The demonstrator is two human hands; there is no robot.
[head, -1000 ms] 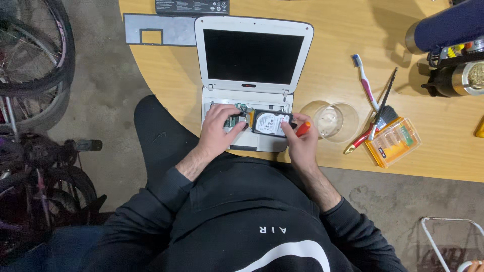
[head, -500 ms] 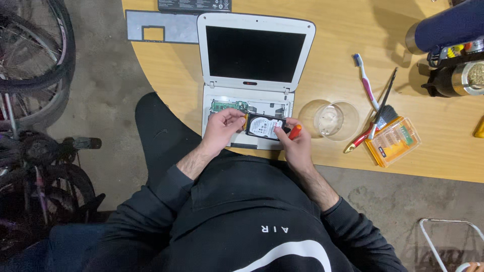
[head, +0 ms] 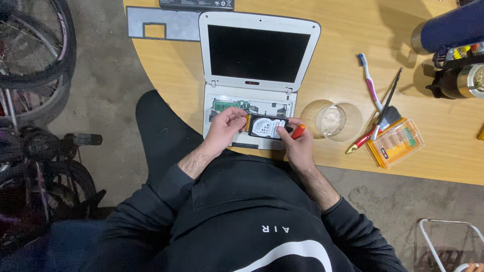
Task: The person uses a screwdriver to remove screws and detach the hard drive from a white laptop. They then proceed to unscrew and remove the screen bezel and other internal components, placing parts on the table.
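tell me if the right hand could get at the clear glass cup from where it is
Probably yes: the clear glass cup stands just beside the right hand with bare table between, though that hand already grips a red-handled tool.

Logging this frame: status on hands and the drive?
Left hand grips hard drive by its left end. Right hand on its right edge, holding red-handled screwdriver. Drive over the open white laptop. Nothing in the way.
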